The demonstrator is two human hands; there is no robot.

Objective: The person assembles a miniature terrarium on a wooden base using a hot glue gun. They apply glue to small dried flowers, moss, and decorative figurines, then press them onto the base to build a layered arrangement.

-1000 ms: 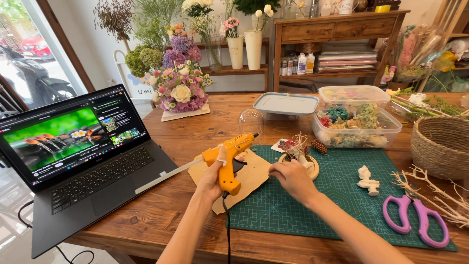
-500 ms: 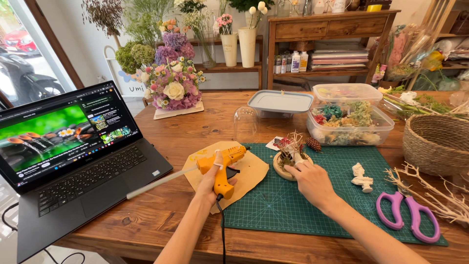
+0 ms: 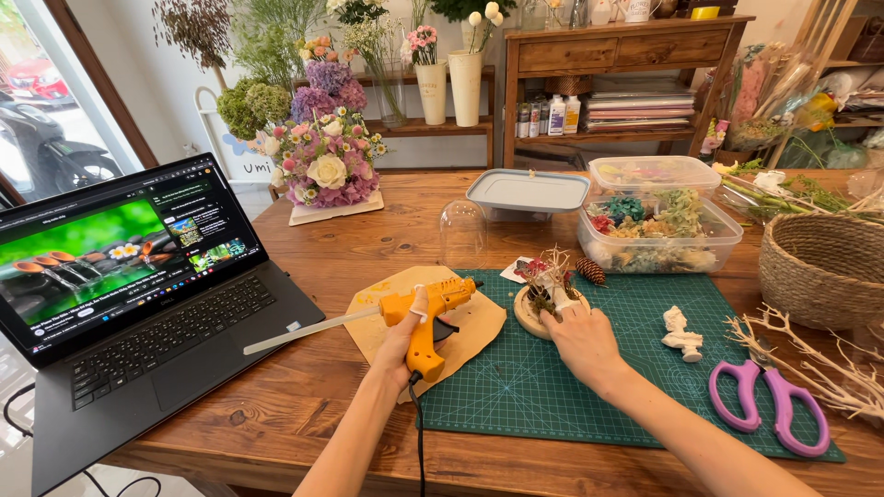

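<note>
Now the left hand (image 3: 402,342) is clenched round the orange glue gun (image 3: 429,317) over the tan sheet (image 3: 479,324), its nozzle pointing to three o'clock at the round wooden base (image 3: 531,313), which the right hand (image 3: 582,340) steadies with its fingertips.

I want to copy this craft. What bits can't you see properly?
Head view:
- Wooden disc: near edge hidden by the right hand.
- Glue gun: trigger covered by the left hand.
- Dried bits on the disc: too small.
- Basket: inside out of sight.
</note>
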